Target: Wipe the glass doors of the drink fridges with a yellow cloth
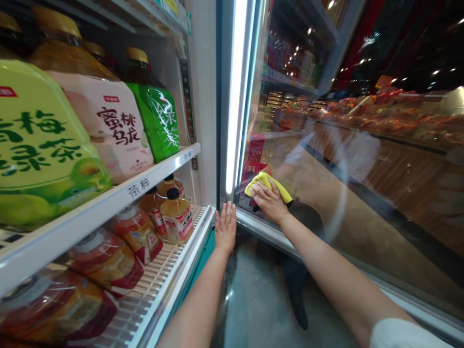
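A yellow cloth [282, 189] is bunched under my right hand [270, 199], whose fingers press it against the lower inner part of the glass door [362, 212]. My left hand [225, 227] is held flat with its fingers stretched out and pointing up, at the corner where the cooler's frame meets the hinge side of the door. It holds nothing; whether its palm touches the frame I cannot tell. Just above it ends a bright vertical light strip [236, 96].
To the left, an upper shelf [159, 176] bears large tea bottles [112, 121]. Below, smaller bottles [177, 215] stand on a white wire shelf [170, 270]. Grey tiled floor [253, 299] lies beneath the open door. Packaged goods show through or reflect in the glass.
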{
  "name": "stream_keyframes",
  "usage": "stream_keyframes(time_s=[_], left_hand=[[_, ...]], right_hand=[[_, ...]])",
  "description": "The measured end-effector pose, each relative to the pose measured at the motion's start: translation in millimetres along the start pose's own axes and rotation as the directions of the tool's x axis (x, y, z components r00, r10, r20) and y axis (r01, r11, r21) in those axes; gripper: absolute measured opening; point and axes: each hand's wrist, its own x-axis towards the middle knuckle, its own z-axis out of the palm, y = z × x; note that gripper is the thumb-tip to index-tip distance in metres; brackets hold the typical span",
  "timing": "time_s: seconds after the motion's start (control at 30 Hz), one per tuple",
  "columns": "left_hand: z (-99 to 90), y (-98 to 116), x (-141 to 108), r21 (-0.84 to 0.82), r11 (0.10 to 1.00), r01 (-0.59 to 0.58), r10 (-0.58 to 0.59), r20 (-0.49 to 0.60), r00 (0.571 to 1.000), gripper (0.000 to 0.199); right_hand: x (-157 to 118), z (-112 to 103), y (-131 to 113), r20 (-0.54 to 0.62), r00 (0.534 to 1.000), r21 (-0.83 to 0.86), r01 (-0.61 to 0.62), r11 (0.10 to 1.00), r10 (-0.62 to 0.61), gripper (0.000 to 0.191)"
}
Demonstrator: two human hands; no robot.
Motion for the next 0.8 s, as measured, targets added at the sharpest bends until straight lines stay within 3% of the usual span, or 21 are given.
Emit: stream_keyframes(time_s=[0.1,0.2,0.33,0.47,0.63,0.8], left_hand=[[0.1,-3,-5,0.029,1.0,0.006,-0.006,0.016,1.0,0.077],[1.6,-6,-7,0.053,0.998,-0.013,0.012,0.009,1.0,0.074],[3.9,-14,-9,0.06,0.998,-0.002,0.002,0.0,1.0,0.075],[5.8,-22,-13,0.077,0.997,0.0,-0.001,0.005,1.0,0.074],[6.1,-21,-16,0.048,0.999,-0.024,0.023,0.015,1.0,0.078],[6.4,-7,-9,0.009,1.0,-0.015,0.015,0.031,0.999,0.084]], right_hand=[[3,22,-15,0.051,0.99,0.087,0.128,0.988,-0.133,0.045],[-16,24,-12,0.07,0.974,0.135,0.204,0.97,-0.215,0.04],[-18,18,-3,0.035,0.996,0.11,0.081,0.991,-0.085,0.038],[13,39,-23,0.009,0.998,0.111,-0.068,0.992,0.067,0.037],[29,73,-50,0.061,0.995,0.16,0.069,0.985,-0.079,0.04],[3,73,-43,0.104,0.974,0.194,0.181,0.964,-0.203,0.043]])
